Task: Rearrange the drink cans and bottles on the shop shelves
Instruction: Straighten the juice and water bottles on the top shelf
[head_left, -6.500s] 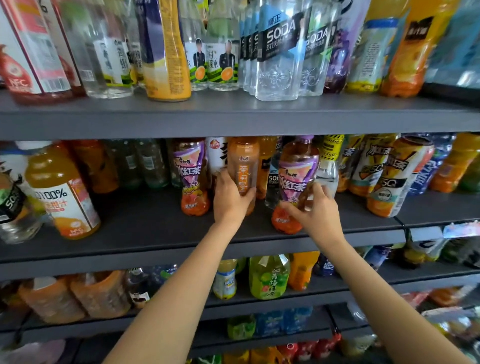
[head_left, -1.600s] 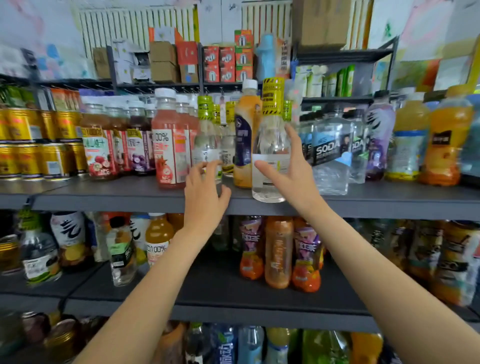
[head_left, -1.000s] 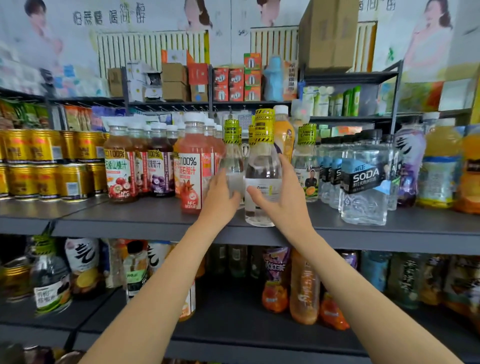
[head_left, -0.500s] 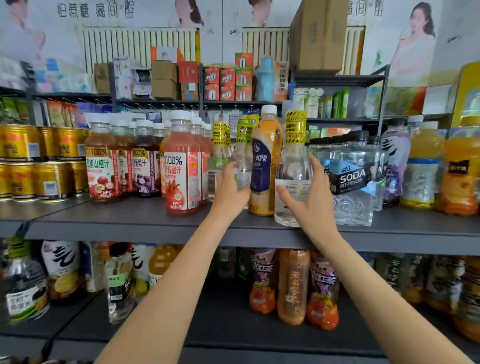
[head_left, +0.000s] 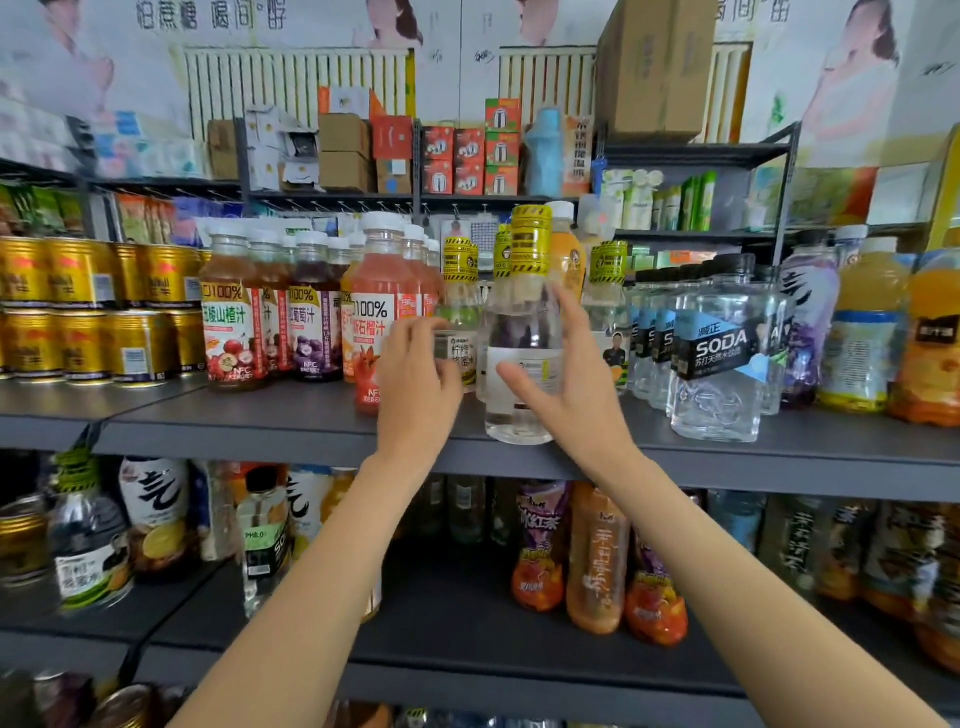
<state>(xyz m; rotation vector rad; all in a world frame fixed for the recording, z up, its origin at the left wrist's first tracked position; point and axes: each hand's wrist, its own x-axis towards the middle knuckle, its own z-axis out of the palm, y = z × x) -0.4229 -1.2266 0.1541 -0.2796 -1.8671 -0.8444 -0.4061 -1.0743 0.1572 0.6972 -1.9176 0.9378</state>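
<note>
**Bottles being lined up on the upper shelf**

Head view: both hands work at the front of the upper shelf (head_left: 270, 434). The right hand (head_left: 566, 384) is spread, fingers straight, thumb and fingers on either side of a clear bottle (head_left: 522, 358) with a yellow cap wrap; it touches the bottle's right side but does not curl round it. The bottle stands upright at the shelf's front edge, ahead of its row. The left hand (head_left: 418, 379) reaches toward a second clear bottle (head_left: 460, 322) just behind and left; its fingertips are blurred, so I cannot tell whether it grips. Red juice bottles (head_left: 374, 317) stand just left, soda bottles (head_left: 719, 353) to the right.

Judged from this, the step in hand is placing or straightening the front bottle. Next it likely needs a nudge back into line with the yellow-capped row, kept upright, without knocking its close neighbours.
</note>
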